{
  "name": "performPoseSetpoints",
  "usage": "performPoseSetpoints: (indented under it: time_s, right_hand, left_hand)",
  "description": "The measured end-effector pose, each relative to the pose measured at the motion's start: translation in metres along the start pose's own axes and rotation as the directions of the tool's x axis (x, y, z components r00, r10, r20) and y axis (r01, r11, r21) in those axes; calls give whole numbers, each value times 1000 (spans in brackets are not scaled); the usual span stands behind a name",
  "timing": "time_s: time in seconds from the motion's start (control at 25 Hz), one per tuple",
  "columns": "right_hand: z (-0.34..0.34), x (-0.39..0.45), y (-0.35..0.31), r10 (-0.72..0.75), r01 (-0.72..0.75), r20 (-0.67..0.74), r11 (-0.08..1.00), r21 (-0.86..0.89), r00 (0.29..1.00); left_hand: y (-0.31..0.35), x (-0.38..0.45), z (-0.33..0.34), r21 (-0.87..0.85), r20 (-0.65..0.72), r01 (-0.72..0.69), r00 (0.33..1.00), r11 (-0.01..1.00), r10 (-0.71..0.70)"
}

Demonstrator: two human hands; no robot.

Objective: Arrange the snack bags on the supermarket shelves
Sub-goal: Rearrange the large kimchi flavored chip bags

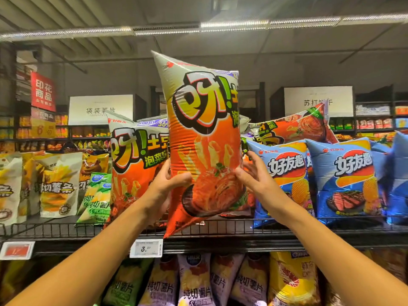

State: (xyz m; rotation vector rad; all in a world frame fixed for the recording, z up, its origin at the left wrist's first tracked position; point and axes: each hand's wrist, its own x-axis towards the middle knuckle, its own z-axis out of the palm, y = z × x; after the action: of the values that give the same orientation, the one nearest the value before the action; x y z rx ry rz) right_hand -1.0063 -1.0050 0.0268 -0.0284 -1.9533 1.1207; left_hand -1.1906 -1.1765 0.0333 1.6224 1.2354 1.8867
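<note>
A tall orange snack bag stands upright in front of the top shelf, its lower corner hanging just past the wire front rail. My left hand grips its lower left side, thumb across the front. My right hand presses against its lower right edge, fingers spread behind it. A matching orange bag stands on the shelf just to the left. Another of the same kind lies tilted on top of the blue bags to the right.
Two blue chip bags stand right of the held bag. White and green fry bags fill the shelf's left end. A price tag hangs on the shelf edge. Purple, green and yellow bags fill the shelf below.
</note>
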Motion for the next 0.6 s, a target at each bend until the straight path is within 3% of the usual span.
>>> performPoseSetpoints:
  time_s: [0.12,0.24,0.4,0.6]
  right_hand:
    - [-2,-2,6,69,-71,100,997,14,993]
    - [2,1,15,18,-18,-20,1000,9,1000]
    - [6,11,28,13,-15,-156,1000,-14,988]
    - [10,24,47,25,-36,-151,997,-71,988]
  left_hand:
    - [-3,4,-4,-14,34,-32,999,999,32]
    - [1,9,-3,68,-105,-40,993,997,47]
    - [-8,15,4,325,-284,98,959,941,-2]
    - [-25,24,6,316,-336,102,942,943,11]
